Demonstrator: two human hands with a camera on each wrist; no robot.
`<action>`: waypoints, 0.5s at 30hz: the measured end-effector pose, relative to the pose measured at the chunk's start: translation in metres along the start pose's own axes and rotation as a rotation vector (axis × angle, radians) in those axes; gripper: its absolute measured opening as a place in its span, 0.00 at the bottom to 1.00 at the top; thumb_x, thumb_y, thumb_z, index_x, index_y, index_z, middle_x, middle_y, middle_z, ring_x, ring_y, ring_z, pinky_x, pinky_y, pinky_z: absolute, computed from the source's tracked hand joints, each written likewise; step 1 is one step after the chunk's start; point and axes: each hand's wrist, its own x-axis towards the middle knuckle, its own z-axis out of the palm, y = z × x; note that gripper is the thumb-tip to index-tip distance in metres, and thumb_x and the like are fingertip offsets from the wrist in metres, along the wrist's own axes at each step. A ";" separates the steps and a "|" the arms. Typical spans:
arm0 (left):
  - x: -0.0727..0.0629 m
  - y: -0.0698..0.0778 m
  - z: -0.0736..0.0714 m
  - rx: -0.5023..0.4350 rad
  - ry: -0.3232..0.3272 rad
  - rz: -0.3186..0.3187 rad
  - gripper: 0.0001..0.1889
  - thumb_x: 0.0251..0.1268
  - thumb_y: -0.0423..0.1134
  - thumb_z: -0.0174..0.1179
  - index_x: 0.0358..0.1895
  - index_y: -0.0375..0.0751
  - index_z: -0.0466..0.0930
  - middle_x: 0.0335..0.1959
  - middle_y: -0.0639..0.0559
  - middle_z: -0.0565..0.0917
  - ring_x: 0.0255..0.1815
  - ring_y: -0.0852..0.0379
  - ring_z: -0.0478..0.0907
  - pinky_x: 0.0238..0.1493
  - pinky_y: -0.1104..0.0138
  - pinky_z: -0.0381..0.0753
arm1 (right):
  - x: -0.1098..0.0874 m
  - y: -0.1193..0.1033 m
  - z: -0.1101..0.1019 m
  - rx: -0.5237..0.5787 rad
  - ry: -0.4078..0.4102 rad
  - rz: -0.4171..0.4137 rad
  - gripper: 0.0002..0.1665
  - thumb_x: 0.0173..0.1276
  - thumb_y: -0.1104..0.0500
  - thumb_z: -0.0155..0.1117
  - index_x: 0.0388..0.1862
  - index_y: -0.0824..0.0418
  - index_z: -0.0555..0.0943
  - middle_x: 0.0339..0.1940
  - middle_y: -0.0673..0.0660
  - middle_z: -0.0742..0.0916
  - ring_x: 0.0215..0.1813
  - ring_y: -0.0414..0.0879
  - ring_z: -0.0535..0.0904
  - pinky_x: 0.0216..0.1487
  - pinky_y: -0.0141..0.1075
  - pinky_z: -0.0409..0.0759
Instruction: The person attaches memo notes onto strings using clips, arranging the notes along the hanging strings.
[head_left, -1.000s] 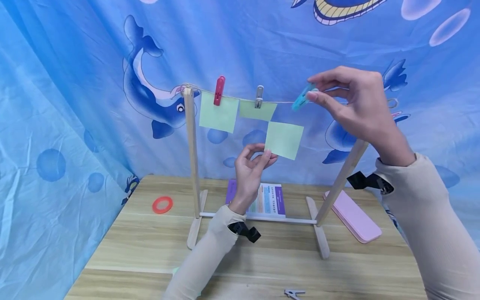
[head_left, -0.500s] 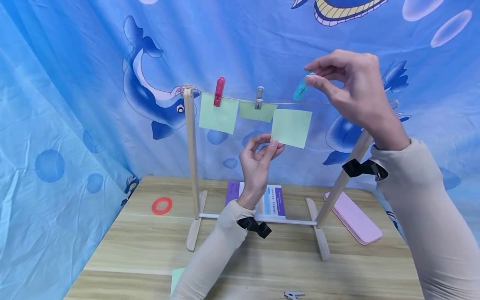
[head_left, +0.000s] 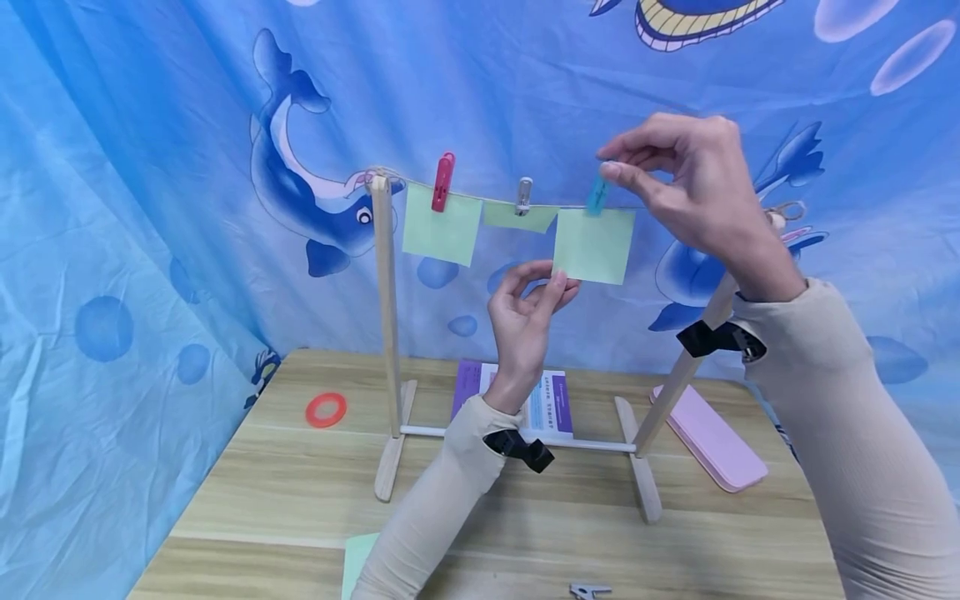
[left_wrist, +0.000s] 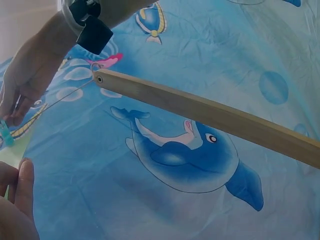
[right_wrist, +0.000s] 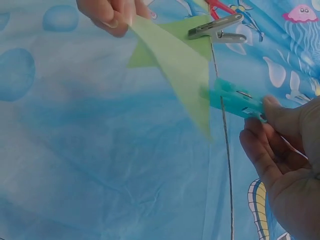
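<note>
My left hand [head_left: 522, 329] pinches the lower left corner of a pale green paper square [head_left: 595, 247], held just below a thin string [right_wrist: 228, 165]. With thumb and fingers, my right hand [head_left: 693, 183] pinches the handle end of a teal clothespin [right_wrist: 237, 101]. The clothespin's tip straddles the string and overlaps the paper's top edge; whether it clamps the paper I cannot tell. To the left, a red clothespin [head_left: 442, 182] and a grey clothespin [head_left: 523, 197] hold two other green papers [head_left: 441, 229] on the string.
The string runs between posts of a wooden stand [head_left: 387, 308]. Behind the stand's white bar lies a purple and white booklet [head_left: 555, 404]. On the table [head_left: 262, 500] are a red ring [head_left: 326, 422], a pink case [head_left: 712, 437], a grey clothespin [head_left: 588, 590] and more green paper [head_left: 357, 558].
My left hand has raised the green paper up and right to the string. The right hand first lifted the teal clothespin, then lowered it leftward onto the string and paper's top edge.
</note>
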 end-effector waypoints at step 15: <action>0.000 0.003 0.002 -0.010 0.002 -0.018 0.10 0.73 0.23 0.59 0.53 0.29 0.77 0.44 0.52 0.82 0.40 0.61 0.89 0.54 0.62 0.91 | -0.002 0.004 0.002 0.008 -0.024 0.012 0.10 0.75 0.61 0.68 0.47 0.64 0.90 0.42 0.58 0.91 0.39 0.26 0.81 0.49 0.14 0.79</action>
